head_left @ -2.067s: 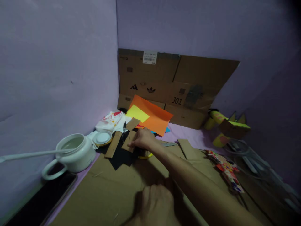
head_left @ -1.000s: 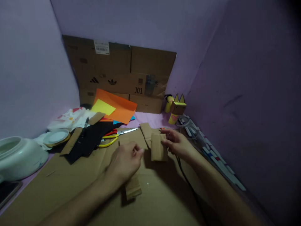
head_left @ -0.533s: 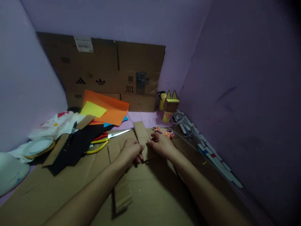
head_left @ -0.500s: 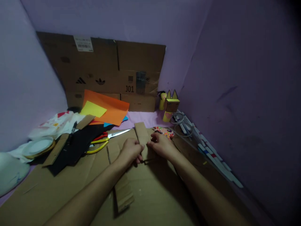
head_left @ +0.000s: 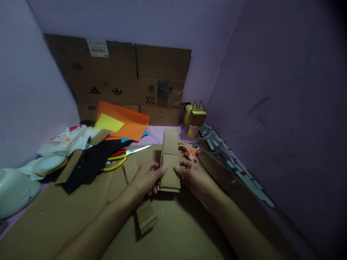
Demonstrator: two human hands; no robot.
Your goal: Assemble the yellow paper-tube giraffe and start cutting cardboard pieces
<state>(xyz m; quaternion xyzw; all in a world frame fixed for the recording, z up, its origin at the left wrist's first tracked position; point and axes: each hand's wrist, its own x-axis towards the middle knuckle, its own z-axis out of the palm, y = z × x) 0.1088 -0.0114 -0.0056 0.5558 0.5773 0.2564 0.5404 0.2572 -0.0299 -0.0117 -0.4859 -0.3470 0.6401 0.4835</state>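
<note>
A folded cardboard strip (head_left: 170, 159) is held up in the middle, its long side pointing away from me and a crease across it. My left hand (head_left: 149, 178) pinches its left edge, thumb on top. On the opposite edge my right hand (head_left: 193, 177) grips it with the thumb pressed near the crease. The strip looks layered at its near end. Below my left wrist lies another cardboard piece (head_left: 146, 216), partly hidden by the forearm. Yellow-handled scissors (head_left: 119, 159) rest to the left, blades pointing right.
A large cardboard sheet (head_left: 89, 209) covers the work surface. Orange paper (head_left: 132, 122), yellow paper (head_left: 110, 123) and black paper (head_left: 92, 164) lie at left, near a white bowl (head_left: 17, 193). A cardboard animal figure (head_left: 197, 119) stands at the back right. Upright cardboard (head_left: 121, 72) leans on the wall.
The strip has been raised and turned straighter, so more of its top face shows. Both hands have shifted slightly with it and now grip its two side edges. The view has tilted a little.
</note>
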